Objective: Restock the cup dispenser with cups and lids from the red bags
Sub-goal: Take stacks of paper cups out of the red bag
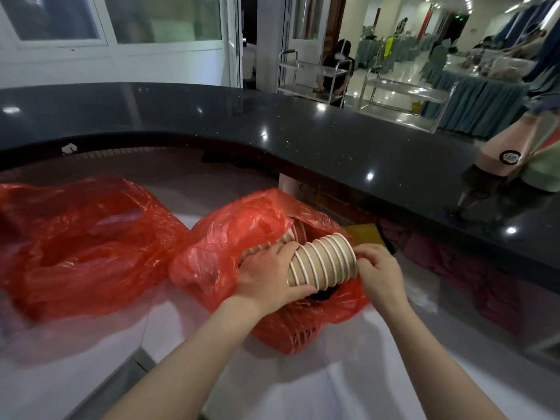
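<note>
Left hand grips a nested stack of brown paper cups with white rims, fingers curled round its narrow end. Right hand pinches the wide end with bent fingers. That stack lies on its side in the mouth of the crinkled red plastic bag on the white counter, beside a second red bag.

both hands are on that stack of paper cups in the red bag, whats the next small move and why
Probably lift the stack of cups up and clear of the right red bag. The left hand already grips its lower end and the right hand holds the rim end, while the stack lies tilted in the bag's open mouth. No dispenser shows in this view, so freeing the stack comes first.
</note>
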`<action>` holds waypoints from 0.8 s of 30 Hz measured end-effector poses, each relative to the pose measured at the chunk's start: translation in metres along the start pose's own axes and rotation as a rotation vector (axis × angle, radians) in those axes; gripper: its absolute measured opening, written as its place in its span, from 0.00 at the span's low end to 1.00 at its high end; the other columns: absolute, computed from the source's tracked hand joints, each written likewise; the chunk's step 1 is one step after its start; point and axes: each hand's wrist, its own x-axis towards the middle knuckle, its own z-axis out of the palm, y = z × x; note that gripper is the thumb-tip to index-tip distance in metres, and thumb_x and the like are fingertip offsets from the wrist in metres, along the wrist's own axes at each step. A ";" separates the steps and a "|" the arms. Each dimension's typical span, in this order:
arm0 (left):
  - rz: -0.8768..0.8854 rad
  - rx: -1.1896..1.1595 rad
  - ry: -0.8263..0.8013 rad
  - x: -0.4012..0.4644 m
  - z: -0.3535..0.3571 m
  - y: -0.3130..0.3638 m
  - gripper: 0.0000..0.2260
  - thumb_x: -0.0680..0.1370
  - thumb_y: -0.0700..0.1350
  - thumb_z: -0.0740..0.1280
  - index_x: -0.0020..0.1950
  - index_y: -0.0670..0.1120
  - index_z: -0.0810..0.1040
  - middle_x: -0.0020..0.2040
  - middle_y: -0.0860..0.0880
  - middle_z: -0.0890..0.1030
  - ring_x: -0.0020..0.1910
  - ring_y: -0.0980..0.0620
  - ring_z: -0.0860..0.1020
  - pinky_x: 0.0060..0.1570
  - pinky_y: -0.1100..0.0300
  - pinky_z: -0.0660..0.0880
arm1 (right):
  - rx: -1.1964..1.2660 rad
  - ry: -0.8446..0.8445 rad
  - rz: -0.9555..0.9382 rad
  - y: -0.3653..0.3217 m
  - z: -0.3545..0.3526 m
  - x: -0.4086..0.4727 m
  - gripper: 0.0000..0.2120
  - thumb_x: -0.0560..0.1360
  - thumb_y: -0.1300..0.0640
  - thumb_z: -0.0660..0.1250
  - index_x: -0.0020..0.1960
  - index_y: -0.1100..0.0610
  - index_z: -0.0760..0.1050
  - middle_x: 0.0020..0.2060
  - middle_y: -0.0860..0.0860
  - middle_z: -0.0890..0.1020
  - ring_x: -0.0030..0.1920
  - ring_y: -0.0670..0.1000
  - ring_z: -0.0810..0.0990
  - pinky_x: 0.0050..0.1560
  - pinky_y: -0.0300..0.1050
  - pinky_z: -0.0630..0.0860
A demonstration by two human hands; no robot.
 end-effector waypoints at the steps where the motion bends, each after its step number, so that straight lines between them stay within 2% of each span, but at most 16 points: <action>1: 0.004 -0.020 0.006 -0.001 0.000 0.001 0.38 0.68 0.68 0.68 0.73 0.54 0.63 0.69 0.53 0.70 0.65 0.50 0.71 0.65 0.53 0.67 | 0.082 -0.019 -0.008 -0.011 -0.005 -0.003 0.17 0.72 0.68 0.61 0.40 0.47 0.80 0.46 0.47 0.80 0.49 0.47 0.77 0.51 0.45 0.73; 3: 0.007 -0.121 0.043 -0.003 -0.003 0.004 0.36 0.66 0.66 0.70 0.70 0.55 0.65 0.65 0.56 0.73 0.62 0.53 0.73 0.58 0.59 0.68 | 0.186 -0.054 -0.064 -0.027 -0.013 -0.009 0.14 0.75 0.63 0.64 0.41 0.45 0.79 0.44 0.46 0.81 0.48 0.47 0.79 0.48 0.45 0.75; 5: 0.024 -0.233 0.078 -0.005 -0.008 0.009 0.34 0.64 0.66 0.71 0.66 0.59 0.66 0.58 0.60 0.75 0.55 0.59 0.75 0.49 0.65 0.67 | 0.238 -0.101 -0.123 -0.039 -0.018 -0.015 0.07 0.75 0.57 0.69 0.48 0.45 0.79 0.48 0.46 0.81 0.50 0.47 0.80 0.47 0.42 0.75; 8: 0.045 -0.357 0.119 -0.008 -0.015 0.015 0.32 0.61 0.68 0.70 0.62 0.64 0.65 0.52 0.64 0.75 0.49 0.67 0.74 0.45 0.69 0.69 | 0.270 -0.072 -0.189 -0.051 -0.022 -0.019 0.10 0.72 0.55 0.73 0.50 0.44 0.79 0.62 0.41 0.72 0.61 0.38 0.71 0.51 0.31 0.72; 10: 0.031 -0.422 0.156 -0.009 -0.019 0.020 0.31 0.61 0.69 0.69 0.61 0.66 0.64 0.50 0.65 0.74 0.49 0.69 0.73 0.44 0.68 0.71 | 0.293 0.022 -0.197 -0.059 -0.025 -0.019 0.12 0.70 0.52 0.75 0.51 0.42 0.78 0.67 0.40 0.67 0.63 0.29 0.65 0.51 0.23 0.69; 11: 0.029 -0.438 0.178 -0.008 -0.021 0.023 0.31 0.61 0.69 0.68 0.61 0.67 0.63 0.50 0.66 0.74 0.49 0.70 0.73 0.42 0.69 0.70 | 0.316 0.070 -0.171 -0.061 -0.026 -0.018 0.16 0.70 0.51 0.75 0.55 0.41 0.77 0.69 0.42 0.65 0.63 0.30 0.65 0.53 0.23 0.68; 12: 0.034 -0.448 0.202 -0.007 -0.024 0.026 0.31 0.61 0.70 0.68 0.61 0.68 0.63 0.49 0.67 0.75 0.49 0.72 0.73 0.41 0.70 0.69 | 0.365 0.097 -0.123 -0.063 -0.026 -0.018 0.23 0.69 0.49 0.75 0.61 0.41 0.73 0.69 0.44 0.66 0.64 0.33 0.67 0.58 0.28 0.69; 15: 0.059 -0.577 0.276 -0.004 -0.033 0.037 0.30 0.62 0.67 0.71 0.61 0.65 0.67 0.48 0.67 0.78 0.48 0.70 0.75 0.41 0.73 0.70 | 0.651 0.041 0.011 -0.068 -0.024 -0.026 0.44 0.67 0.45 0.75 0.76 0.45 0.56 0.65 0.46 0.73 0.62 0.45 0.76 0.65 0.51 0.72; 17: 0.070 -0.717 0.354 -0.003 -0.040 0.045 0.28 0.62 0.65 0.71 0.60 0.64 0.69 0.50 0.68 0.78 0.48 0.69 0.77 0.43 0.75 0.71 | 0.740 -0.034 0.015 -0.065 -0.022 -0.036 0.46 0.68 0.47 0.74 0.77 0.47 0.52 0.63 0.47 0.77 0.62 0.46 0.77 0.66 0.57 0.72; 20: 0.108 -0.917 0.432 -0.004 -0.056 0.057 0.25 0.65 0.61 0.72 0.59 0.63 0.70 0.53 0.69 0.78 0.50 0.67 0.78 0.43 0.75 0.72 | 0.736 -0.203 -0.059 -0.060 -0.022 -0.052 0.41 0.69 0.55 0.74 0.76 0.46 0.57 0.63 0.49 0.78 0.63 0.49 0.78 0.61 0.56 0.76; 22: 0.145 -1.023 0.459 -0.005 -0.066 0.065 0.27 0.66 0.58 0.73 0.63 0.59 0.70 0.54 0.62 0.80 0.51 0.62 0.80 0.45 0.71 0.75 | 0.728 -0.293 -0.115 -0.061 -0.021 -0.057 0.39 0.68 0.60 0.74 0.74 0.46 0.61 0.62 0.49 0.79 0.62 0.52 0.78 0.56 0.51 0.79; 24: 0.170 -1.106 0.498 -0.005 -0.074 0.069 0.30 0.67 0.56 0.73 0.67 0.53 0.69 0.55 0.54 0.82 0.52 0.56 0.81 0.47 0.65 0.76 | 0.727 -0.324 -0.135 -0.068 -0.020 -0.058 0.38 0.67 0.58 0.75 0.72 0.45 0.62 0.60 0.48 0.80 0.60 0.51 0.80 0.53 0.48 0.79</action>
